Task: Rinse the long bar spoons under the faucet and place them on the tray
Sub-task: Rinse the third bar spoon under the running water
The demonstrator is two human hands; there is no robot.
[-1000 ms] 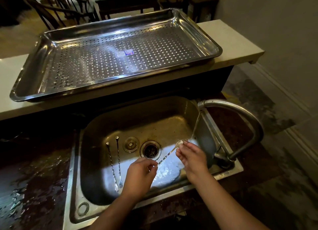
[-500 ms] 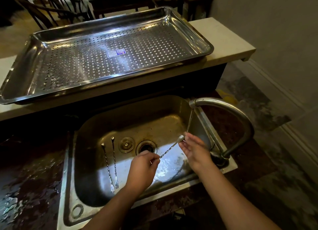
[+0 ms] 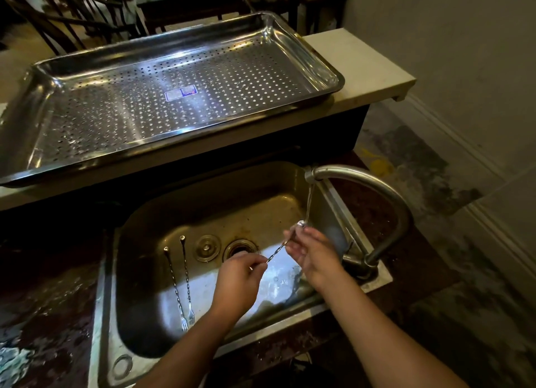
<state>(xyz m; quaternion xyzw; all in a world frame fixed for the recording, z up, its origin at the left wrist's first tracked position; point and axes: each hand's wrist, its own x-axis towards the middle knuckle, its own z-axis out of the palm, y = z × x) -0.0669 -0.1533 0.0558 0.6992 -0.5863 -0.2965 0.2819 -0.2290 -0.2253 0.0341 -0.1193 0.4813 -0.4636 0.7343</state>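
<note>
Down in the sink, over at the right side near the faucet, the bar spoon is up and slanted. Its bowl end sits right at the foot of the water stream and its shaft runs down-left toward the drain. The left grip is pinched on the low end of the shaft. The right grip has its fingers curled round the top end, just under the bowl, so both are grasping the one spoon. It's a thin, stiff, light bit of metal, and wet now, so I'd call it slippery. The twisted shaft looks like the best place to take hold, since the ridges give the fingers some bite where the smooth bowl won't. Two more bar spoons lie side by side on the sink floor to the left of the drain, fork ends toward the person, waiting their turn. Beyond the sink, the perforated tray sits on the pale desk with nothing on it but a sticker. By my reckoning this is the first spoon of three, still in the rinse.
</note>
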